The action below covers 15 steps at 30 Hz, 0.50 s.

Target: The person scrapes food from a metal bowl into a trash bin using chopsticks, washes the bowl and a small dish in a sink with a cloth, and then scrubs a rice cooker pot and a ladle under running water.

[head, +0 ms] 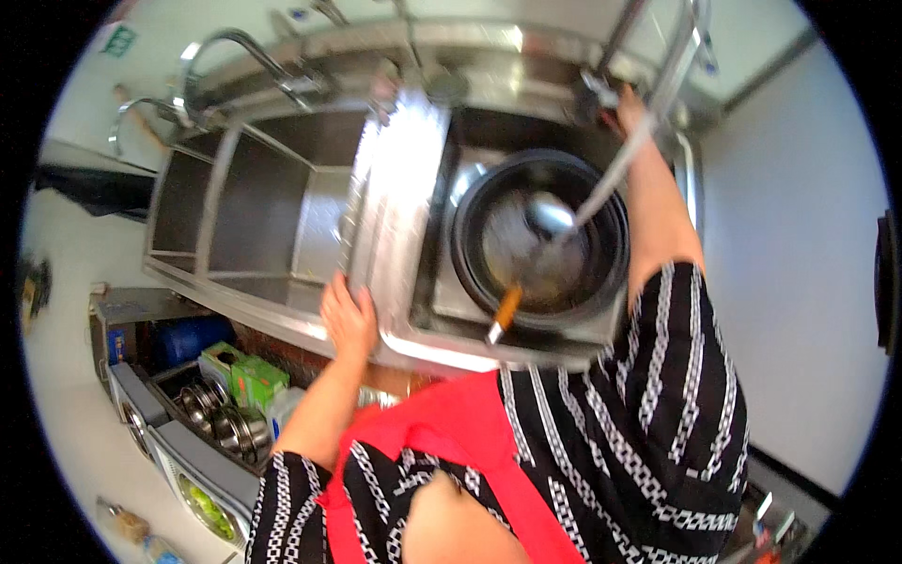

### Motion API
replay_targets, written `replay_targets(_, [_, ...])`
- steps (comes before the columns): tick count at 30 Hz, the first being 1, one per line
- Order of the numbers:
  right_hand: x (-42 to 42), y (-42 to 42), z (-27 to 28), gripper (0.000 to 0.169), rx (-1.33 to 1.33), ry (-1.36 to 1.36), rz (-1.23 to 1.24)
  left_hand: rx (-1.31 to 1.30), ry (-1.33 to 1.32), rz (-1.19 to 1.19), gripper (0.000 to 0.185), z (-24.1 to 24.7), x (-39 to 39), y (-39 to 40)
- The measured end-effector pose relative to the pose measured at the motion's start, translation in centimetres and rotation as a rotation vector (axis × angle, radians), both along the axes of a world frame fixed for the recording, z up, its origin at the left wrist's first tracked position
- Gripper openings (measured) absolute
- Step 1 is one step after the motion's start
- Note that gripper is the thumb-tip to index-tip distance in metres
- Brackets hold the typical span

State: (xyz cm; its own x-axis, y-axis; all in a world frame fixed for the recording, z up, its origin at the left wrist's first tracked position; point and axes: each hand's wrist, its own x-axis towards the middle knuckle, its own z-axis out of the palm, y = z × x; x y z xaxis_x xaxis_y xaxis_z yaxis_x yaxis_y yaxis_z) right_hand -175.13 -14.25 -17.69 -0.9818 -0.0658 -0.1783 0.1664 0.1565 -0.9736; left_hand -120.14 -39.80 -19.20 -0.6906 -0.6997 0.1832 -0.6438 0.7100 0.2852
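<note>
A dark round pot (465,261) sits in the right sink basin (458,310), with shallow water inside. A utensil with a wooden handle (509,304) leans over its near rim, and a bright rounded metal part (550,213) shows in the water. From the tall tap spout (680,53) a pale stream, apparently water, runs down into the pot. My right hand (629,111) reaches past the pot to the tap's base (595,95) and grips it around the handle; the fingers are partly hidden and blurred. My left hand (350,319) rests flat on the sink's front rim, holding nothing.
Two more steel basins (261,204) lie to the left, with curved taps (232,42) behind. Low on the left, a shelf holds steel pots (239,430), green boxes (257,381) and a blue container (194,338). A pale wall (789,211) closes the right side.
</note>
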Motion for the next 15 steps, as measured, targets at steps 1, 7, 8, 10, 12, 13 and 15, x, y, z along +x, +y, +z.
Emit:
replay_targets(1, [1.6,-1.1,0.7,0.046,-0.066,-0.006,-0.014,-0.004,-0.009,0.000,0.052,0.3,0.1,0.1])
replay_targets(7, [10.6,0.0,3.4,0.037,0.262,0.151,-0.006,-0.008,-0.003,0.010,0.052,0.3,-0.1,0.0])
replay_targets(8, [12.8,1.4,2.0,0.033,0.355,0.388,-0.047,-0.004,0.001,0.002,0.052,0.2,-0.5,0.0])
replay_targets(10, [19.1,3.7,-1.5,0.028,0.395,0.615,0.048,-0.020,0.002,-0.012,0.052,-0.2,-0.5,-0.2])
replay_targets(12, [26.3,4.7,-2.6,0.024,0.730,0.211,0.454,-0.029,-0.001,-0.016,0.052,-0.4,-0.2,-0.2])
replay_targets(13, [29.8,4.0,-2.7,0.027,0.684,0.077,0.506,-0.032,-0.001,-0.014,0.052,-0.5,-0.2,-0.2])
replay_targets(15, [33.5,1.8,-2.1,0.039,0.641,-0.063,0.706,-0.032,-0.005,-0.018,0.051,-0.4,-0.3,-0.1])
